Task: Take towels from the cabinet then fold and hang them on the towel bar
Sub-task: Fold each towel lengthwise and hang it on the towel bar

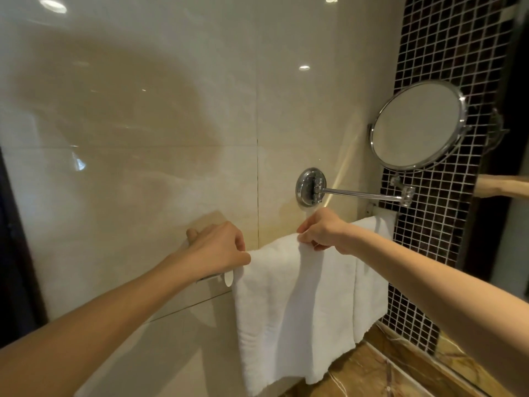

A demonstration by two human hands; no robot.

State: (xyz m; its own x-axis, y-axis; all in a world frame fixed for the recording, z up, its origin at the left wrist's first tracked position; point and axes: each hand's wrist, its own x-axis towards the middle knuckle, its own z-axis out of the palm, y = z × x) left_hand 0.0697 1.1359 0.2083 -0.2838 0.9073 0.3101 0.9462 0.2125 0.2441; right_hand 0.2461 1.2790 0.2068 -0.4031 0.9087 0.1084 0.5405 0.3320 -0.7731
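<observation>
We see a white towel [292, 305] draped over the towel bar [228, 277], just beside a second towel [370, 296]. Our left hand [217, 247] pinches its left edge and our right hand [323, 232] pinches the top fold, apparently to even the hang.

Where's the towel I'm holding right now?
Head view, lower centre: the towel drapes over the towel bar, held by the left hand and right hand, below the mirror arm.

Cream wall [143, 110], dark mosaic [446, 47] (round mirror [418, 124]), perhaps marble ledge [372, 373]
</observation>
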